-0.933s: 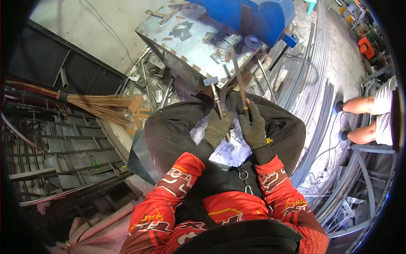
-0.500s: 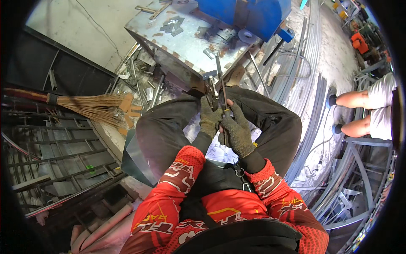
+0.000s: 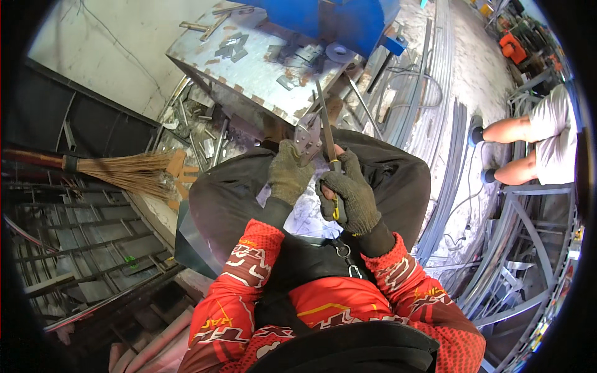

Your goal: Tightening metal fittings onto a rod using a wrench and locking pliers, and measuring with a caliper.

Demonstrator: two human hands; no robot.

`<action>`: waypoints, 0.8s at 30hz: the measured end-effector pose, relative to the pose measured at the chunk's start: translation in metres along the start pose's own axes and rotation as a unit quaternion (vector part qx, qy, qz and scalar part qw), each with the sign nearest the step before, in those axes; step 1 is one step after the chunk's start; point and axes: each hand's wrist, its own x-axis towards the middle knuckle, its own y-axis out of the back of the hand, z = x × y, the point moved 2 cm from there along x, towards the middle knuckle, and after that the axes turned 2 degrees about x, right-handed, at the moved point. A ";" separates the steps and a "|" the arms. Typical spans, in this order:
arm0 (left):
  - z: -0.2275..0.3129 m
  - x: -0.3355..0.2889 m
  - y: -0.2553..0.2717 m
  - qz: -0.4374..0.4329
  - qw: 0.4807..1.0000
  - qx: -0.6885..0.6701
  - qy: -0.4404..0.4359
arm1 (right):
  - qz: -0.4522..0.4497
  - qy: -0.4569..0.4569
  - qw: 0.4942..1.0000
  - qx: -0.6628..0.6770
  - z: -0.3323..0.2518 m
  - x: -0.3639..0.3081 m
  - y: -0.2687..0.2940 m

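Note:
My left hand, in a worn olive knit glove, is closed around a flat, greyish metal piece with holes. Its lower part is hidden by my fingers. My right hand, gloved the same way, grips the black and yellow handle of a long, narrow file. The file's blade points away from me and runs close along the right side of the metal piece; whether they touch I cannot tell. Both hands are between my bent knees, above a pale, bright surface.
Ahead stands a metal-topped table with small metal plates, a disc and a blue machine. A straw broom lies left. Long metal bars line the right floor, near another person's legs.
The metal piece has turned in my left hand, so its broad face with holes now shows. My hands have drawn slightly apart, and the whole view has shifted a little.

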 end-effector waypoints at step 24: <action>0.023 -0.007 0.012 -0.084 0.994 0.059 -0.023 | 0.006 -0.051 0.974 0.219 -0.010 0.018 0.014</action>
